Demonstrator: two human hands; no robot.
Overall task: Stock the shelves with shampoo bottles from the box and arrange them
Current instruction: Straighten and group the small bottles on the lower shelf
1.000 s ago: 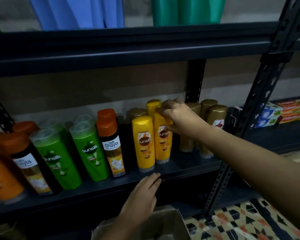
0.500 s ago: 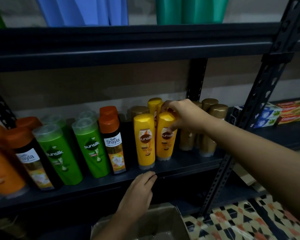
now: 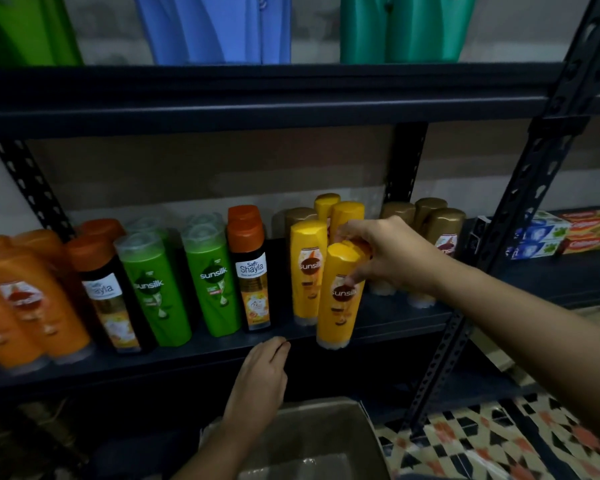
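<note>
Right hand (image 3: 392, 258) gripping a yellow Sunsilk bottle (image 3: 340, 296) by its cap end, at the shelf (image 3: 194, 355) front edge.

Fingers closed around the bottle top; the bottle is upright, slightly tilted, its base at or just past the shelf lip, contact hard to tell. A second yellow Sunsilk bottle (image 3: 307, 271) stands just to its left, more yellow and gold-capped bottles (image 3: 444, 233) behind. Left hand (image 3: 260, 379) lies flat, fingers loosely extended, holding nothing, fingertips at the shelf edge above the cardboard box (image 3: 326, 431). Green Sunsilk bottles (image 3: 212, 282) and Shayla bottles (image 3: 252, 268) line the shelf further left.
</note>
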